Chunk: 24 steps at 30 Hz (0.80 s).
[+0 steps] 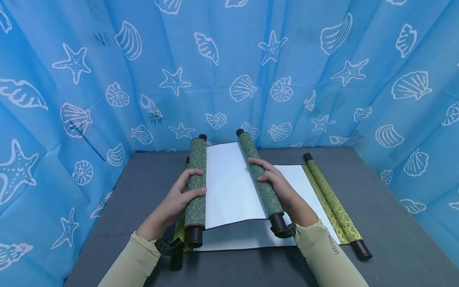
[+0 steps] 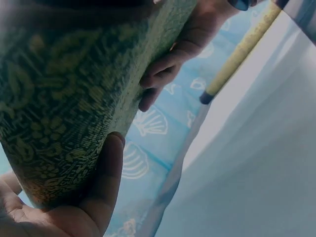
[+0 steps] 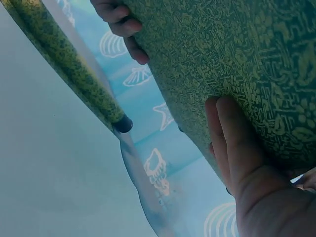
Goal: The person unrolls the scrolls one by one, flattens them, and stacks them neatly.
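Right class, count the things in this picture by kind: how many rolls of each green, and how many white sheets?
Dark green rolls: 2, one gripped by the left hand, one by the right hand
Yellow-green rollers on the table: 2, the left one mostly hidden
White sheets: 2
Total: 6

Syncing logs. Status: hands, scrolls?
Left hand grips left roller; right hand grips right roller. White sheet spread between. Second scroll lies flat underneath, on the table.
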Motion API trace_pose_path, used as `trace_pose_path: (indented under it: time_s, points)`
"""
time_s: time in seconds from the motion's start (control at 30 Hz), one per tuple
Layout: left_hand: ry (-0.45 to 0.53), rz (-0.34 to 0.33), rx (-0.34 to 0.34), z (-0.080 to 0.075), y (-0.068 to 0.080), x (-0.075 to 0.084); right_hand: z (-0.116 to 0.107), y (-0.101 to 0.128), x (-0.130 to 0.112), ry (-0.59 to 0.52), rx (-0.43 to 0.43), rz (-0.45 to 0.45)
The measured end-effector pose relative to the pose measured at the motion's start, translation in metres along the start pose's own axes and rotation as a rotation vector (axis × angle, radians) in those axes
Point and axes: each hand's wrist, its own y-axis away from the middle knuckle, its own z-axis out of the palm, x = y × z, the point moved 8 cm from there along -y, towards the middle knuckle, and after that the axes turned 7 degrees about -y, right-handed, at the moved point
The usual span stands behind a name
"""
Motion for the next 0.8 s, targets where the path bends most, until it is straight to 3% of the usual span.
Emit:
trace_pose_path:
  time_s: [0.27,0.5,0.63,0.8]
  points:
    - [0.072,-0.045,0.018,-0.007,-0.001,0.001,0.000,0.000,-0.003,-0.010,0.011,-0.030]
    - [-0.021,-0.060,0.050,-0.009,0.001,0.000,0.004,0.002,-0.005,0.011,-0.043,-0.047]
    - [-0.065,-0.034,0.051,-0.009,0.001,0.002,-0.002,0.001,-0.006,0.038,-0.032,-0.067]
    - [0.016,-0.027,0.026,-0.007,0.002,0.003,-0.006,0.001,-0.006,-0.001,-0.044,-0.065]
